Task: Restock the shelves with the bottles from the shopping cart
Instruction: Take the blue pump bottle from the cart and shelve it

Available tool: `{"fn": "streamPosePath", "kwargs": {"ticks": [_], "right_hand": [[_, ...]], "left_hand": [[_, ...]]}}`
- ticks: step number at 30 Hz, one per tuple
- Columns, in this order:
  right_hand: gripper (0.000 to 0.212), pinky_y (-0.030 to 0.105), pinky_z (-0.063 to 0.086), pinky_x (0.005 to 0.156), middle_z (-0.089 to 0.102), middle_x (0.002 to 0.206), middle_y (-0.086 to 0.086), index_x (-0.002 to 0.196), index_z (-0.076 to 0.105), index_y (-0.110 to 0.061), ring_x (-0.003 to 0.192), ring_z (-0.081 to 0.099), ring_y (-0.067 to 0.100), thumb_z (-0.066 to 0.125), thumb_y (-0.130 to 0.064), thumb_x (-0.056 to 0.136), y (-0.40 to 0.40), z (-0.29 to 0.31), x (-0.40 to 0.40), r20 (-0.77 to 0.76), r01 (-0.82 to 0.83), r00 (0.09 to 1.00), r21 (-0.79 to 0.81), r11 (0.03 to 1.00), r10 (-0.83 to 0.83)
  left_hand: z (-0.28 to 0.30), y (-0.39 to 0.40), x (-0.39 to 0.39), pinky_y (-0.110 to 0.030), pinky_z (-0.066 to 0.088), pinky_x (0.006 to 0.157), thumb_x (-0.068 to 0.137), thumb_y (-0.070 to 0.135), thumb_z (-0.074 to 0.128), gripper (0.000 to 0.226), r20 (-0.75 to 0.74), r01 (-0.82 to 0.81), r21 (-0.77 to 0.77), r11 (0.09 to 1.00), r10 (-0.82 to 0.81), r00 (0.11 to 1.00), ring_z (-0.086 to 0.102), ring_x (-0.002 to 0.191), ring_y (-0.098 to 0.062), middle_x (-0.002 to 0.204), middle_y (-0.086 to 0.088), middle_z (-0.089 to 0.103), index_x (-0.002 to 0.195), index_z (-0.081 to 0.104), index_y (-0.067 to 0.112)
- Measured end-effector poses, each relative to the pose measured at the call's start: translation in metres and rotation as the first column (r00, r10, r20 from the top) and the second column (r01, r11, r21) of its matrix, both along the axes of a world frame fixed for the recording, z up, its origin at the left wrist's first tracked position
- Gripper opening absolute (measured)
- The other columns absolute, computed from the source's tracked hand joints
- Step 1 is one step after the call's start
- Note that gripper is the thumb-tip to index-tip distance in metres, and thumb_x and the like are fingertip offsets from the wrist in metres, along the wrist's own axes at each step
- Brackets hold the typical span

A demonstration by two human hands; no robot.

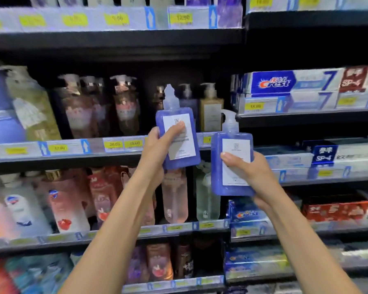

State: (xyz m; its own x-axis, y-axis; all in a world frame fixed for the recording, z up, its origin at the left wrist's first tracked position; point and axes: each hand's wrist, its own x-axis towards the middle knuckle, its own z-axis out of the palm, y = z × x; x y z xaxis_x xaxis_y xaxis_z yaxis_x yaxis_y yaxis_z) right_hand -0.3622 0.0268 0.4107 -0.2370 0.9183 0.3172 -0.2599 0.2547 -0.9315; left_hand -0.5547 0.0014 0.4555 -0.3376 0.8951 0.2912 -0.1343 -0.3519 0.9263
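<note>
left bottle [179,132] in front of shelf [119,154] | right bottle [232,164] right of it, lower | toothpaste boxes [293,83] right of shelf

This is a shop aisle for toiletries. Dark shelves [115,39] carry yellow price tags [117,18] along their front strips, with rows of pump bottles [125,105] on the left and stacked toothpaste boxes [285,81] on the right.

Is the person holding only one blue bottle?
No, the left hand grips one blue bottle and the right hand grips a second blue bottle.
</note>
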Motion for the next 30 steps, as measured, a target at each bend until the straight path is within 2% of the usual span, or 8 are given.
{"fn": "streamPosePath", "kwargs": {"ticks": [4, 10, 14, 17, 19, 21, 24, 30], "right_hand": [[0.033, 0.023, 0.052, 0.054, 0.075, 0.08, 0.0, 0.089, 0.07, -0.017, 0.067, 0.07, 0.011, 0.08, -0.031, 0.061, 0.012, 0.005, -0.005, -0.002, 0.024, 1.0, -0.001, 1.0, -0.024], [0.05, 0.022, 0.051, 0.052, 0.074, 0.078, 0.0, 0.091, 0.069, -0.015, 0.064, 0.069, 0.011, 0.085, -0.038, 0.049, 0.027, 0.013, -0.002, 0.008, 0.013, 1.0, 0.011, 1.0, -0.013], [0.056, 0.023, 0.052, 0.053, 0.074, 0.079, 0.001, 0.091, 0.07, -0.015, 0.065, 0.069, 0.012, 0.083, -0.045, 0.046, 0.033, 0.022, 0.004, 0.017, -0.002, 1.0, 0.04, 0.999, 0.002], [0.05, 0.025, 0.053, 0.054, 0.075, 0.08, 0.001, 0.093, 0.069, -0.015, 0.067, 0.07, 0.013, 0.084, -0.04, 0.052, 0.036, 0.03, 0.005, 0.013, -0.012, 1.0, 0.055, 0.998, 0.011], [0.041, 0.024, 0.052, 0.054, 0.074, 0.079, 0.0, 0.094, 0.069, -0.015, 0.067, 0.069, 0.013, 0.083, -0.033, 0.06, 0.036, 0.035, 0.003, 0.016, -0.021, 1.0, 0.057, 0.998, 0.02], [0.042, 0.023, 0.052, 0.053, 0.074, 0.078, -0.001, 0.094, 0.068, -0.015, 0.066, 0.069, 0.011, 0.087, -0.029, 0.06, 0.037, 0.038, 0.001, 0.019, -0.017, 1.0, 0.066, 0.998, 0.016], [0.046, 0.023, 0.052, 0.053, 0.074, 0.078, -0.002, 0.095, 0.068, -0.016, 0.067, 0.069, 0.01, 0.088, -0.031, 0.056, 0.037, 0.041, -0.002, 0.016, -0.01, 1.0, 0.077, 0.997, 0.009], [0.038, 0.022, 0.052, 0.052, 0.074, 0.077, -0.003, 0.095, 0.068, -0.016, 0.066, 0.07, 0.01, 0.078, -0.032, 0.062, 0.038, 0.044, -0.006, -0.013, 0.003, 1.0, 0.089, 0.996, -0.002]], "left_hand": [[0.025, 0.022, -0.02, -0.035, 0.056, 0.074, 0.088, 0.026, 0.065, 0.036, 0.093, -0.033, 0.009, 0.999, 0.032, 0.995, 0.069, 0.089, -0.021, 0.105, -0.008, 0.069, 0.118, 0.053, 0.01], [0.051, 0.055, -0.033, -0.048, 0.055, 0.084, 0.088, 0.023, 0.067, 0.034, 0.093, -0.023, 0.046, 0.999, 0.019, 0.996, 0.066, 0.105, -0.028, 0.119, -0.016, 0.064, 0.111, 0.045, 0.014], [0.07, 0.08, -0.037, -0.047, 0.056, 0.08, 0.083, 0.012, 0.072, 0.055, 0.114, -0.039, -0.005, 0.999, 0.039, 0.993, 0.065, 0.103, -0.031, 0.122, -0.022, 0.061, 0.126, 0.041, -0.006], [0.071, 0.096, -0.036, -0.041, 0.055, 0.07, 0.078, 0.002, 0.075, 0.066, 0.04, -0.05, -0.085, 0.995, 0.053, 0.998, 0.066, 0.093, -0.027, 0.117, -0.02, 0.06, 0.127, 0.033, -0.01], [0.068, 0.104, -0.037, -0.037, 0.053, 0.069, 0.077, -0.003, 0.074, 0.055, -0.021, -0.047, -0.135, 0.99, 0.044, 0.999, 0.065, 0.098, -0.028, 0.118, -0.018, 0.061, 0.122, 0.043, -0.009], [0.066, 0.111, -0.039, -0.037, 0.053, 0.077, 0.078, -0.002, 0.074, 0.051, -0.103, -0.072, -0.212, 0.975, 0.051, 0.993, 0.06, 0.112, -0.03, 0.125, -0.018, 0.059, 0.122, 0.048, -0.007], [0.061, 0.12, -0.045, -0.045, 0.041, 0.105, 0.078, 0.0, 0.073, 0.065, -0.227, -0.093, -0.32, 0.943, 0.019, 0.974, 0.047, 0.129, -0.032, 0.139, -0.021, 0.048, 0.133, 0.039, -0.01], [0.053, 0.125, -0.051, -0.038, 0.043, 0.103, 0.076, 0.02, 0.078, 0.069, -0.383, -0.109, -0.37, 0.923, -0.045, 0.923, 0.047, 0.129, -0.031, 0.139, -0.016, 0.05, 0.132, 0.045, -0.005]]}}
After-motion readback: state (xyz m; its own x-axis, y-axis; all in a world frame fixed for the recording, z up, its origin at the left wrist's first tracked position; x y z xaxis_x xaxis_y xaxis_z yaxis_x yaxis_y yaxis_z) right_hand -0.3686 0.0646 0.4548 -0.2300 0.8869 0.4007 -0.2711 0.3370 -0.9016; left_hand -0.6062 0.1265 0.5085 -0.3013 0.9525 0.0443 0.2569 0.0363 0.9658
